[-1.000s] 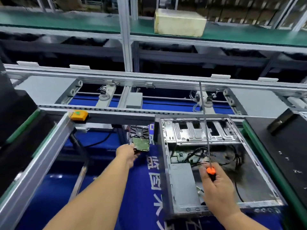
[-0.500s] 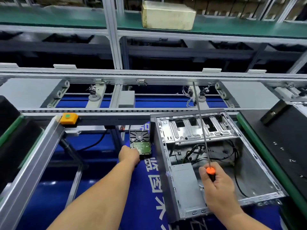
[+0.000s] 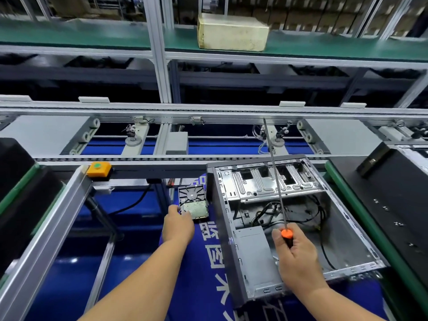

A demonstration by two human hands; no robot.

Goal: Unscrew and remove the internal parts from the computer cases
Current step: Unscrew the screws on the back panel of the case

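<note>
An open grey computer case [image 3: 221,230] lies on the blue mat [image 3: 196,286], its drive cage [image 3: 266,183] at the far end. Black cables [image 3: 278,213] and a grey power supply [image 3: 254,253] sit inside it. Left of the case a hard drive [image 3: 194,201] rests circuit board up on the mat. My left hand [image 3: 178,227] grips the drive's near left corner. Over the case's near end, my right hand [image 3: 298,258] holds a long screwdriver [image 3: 275,177] by its orange-collared handle, shaft pointing up and away.
A black case panel [image 3: 393,200] lies at the right on a green-edged bench, and another black case [image 3: 16,181] sits at the left. An orange button box [image 3: 99,169] is mounted on the conveyor rail. A yellowed box [image 3: 231,32] stands on the upper shelf.
My left hand has brought the hard drive down onto the mat beside the case. My right hand with the screwdriver has stayed in place. The view has shifted slightly.
</note>
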